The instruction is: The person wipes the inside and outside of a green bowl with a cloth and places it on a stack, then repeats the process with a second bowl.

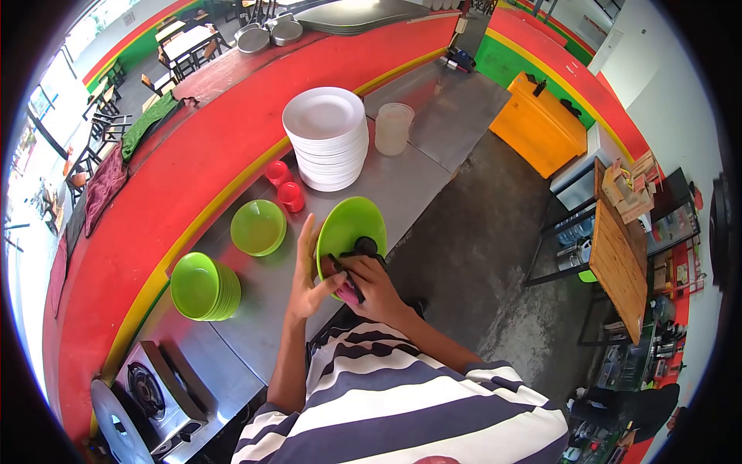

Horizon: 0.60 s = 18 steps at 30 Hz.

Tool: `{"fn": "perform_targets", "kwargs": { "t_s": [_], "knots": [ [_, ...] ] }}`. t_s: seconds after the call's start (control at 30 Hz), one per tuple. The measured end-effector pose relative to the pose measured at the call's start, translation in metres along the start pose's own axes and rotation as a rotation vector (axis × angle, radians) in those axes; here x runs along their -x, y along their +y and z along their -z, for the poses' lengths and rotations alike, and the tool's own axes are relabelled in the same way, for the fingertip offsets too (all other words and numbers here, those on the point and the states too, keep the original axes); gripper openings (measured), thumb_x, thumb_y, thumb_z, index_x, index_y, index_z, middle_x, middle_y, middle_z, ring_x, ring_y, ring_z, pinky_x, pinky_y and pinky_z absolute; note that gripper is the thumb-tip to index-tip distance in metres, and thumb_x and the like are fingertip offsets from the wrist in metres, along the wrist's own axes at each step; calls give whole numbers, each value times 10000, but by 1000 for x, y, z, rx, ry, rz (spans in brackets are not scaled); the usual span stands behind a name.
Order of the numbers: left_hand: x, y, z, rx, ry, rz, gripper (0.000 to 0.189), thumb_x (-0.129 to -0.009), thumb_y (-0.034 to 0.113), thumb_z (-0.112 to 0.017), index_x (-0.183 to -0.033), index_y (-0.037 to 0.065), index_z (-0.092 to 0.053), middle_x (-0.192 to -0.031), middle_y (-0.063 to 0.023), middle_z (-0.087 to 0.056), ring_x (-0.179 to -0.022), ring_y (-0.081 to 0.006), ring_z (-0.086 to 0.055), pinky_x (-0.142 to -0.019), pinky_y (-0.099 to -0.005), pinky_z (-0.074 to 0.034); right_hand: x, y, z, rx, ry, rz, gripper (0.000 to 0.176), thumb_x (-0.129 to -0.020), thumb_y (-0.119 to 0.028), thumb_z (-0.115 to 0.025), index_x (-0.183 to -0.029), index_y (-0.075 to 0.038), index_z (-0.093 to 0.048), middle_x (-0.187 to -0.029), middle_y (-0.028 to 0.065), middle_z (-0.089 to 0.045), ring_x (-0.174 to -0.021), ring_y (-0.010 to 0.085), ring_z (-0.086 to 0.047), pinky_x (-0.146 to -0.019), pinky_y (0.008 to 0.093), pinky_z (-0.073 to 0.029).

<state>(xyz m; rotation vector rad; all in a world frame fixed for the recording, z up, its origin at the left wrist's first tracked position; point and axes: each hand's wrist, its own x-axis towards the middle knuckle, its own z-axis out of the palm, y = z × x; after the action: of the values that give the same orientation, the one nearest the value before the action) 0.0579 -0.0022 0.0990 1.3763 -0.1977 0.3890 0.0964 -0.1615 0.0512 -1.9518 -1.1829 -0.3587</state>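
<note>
"Steel desk [413, 185] running beside a red wall [209, 147], and the left hand [308, 277] is open, fingers nearly straight, thumb bent at the near rim of a green bowl [354, 220]!"

"And the right hand [372, 288]?"

"Curled closed around a dark object [365, 247], partly hidden, with something pink [348, 292] under the fingers. Both forearms reach forward, and the bowl tilts between the hands, glossy lime green, above the desk's near edge."

"What's around it?"

"Red cups [284, 185] just beyond, shallow green bowls [258, 228] to the left, a deeper green stack [202, 286] past those. White plates [325, 139] piled high, translucent tubs [393, 128] alongside!"

"Any writing?"

"Cardboard [627, 189] sits over on the wooden table [616, 263]; any print there is too small to read."
</note>
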Motion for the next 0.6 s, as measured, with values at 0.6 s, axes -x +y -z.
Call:
{"fn": "perform_targets", "kwargs": {
  "t_s": [0.6],
  "knots": [
    [-13,5,22,-41,129,56,664,-959,272,-596,-1506,-46,-395,-1433,-161,-525,-1322,-233,-492,-1133,-355,-340,-29,0,-4,-112,22,116,570,-669,-120,-829,-1191,4,-636,-1206,141,-628,-1095,354,-607,-934,444,-486]
  ]
}}
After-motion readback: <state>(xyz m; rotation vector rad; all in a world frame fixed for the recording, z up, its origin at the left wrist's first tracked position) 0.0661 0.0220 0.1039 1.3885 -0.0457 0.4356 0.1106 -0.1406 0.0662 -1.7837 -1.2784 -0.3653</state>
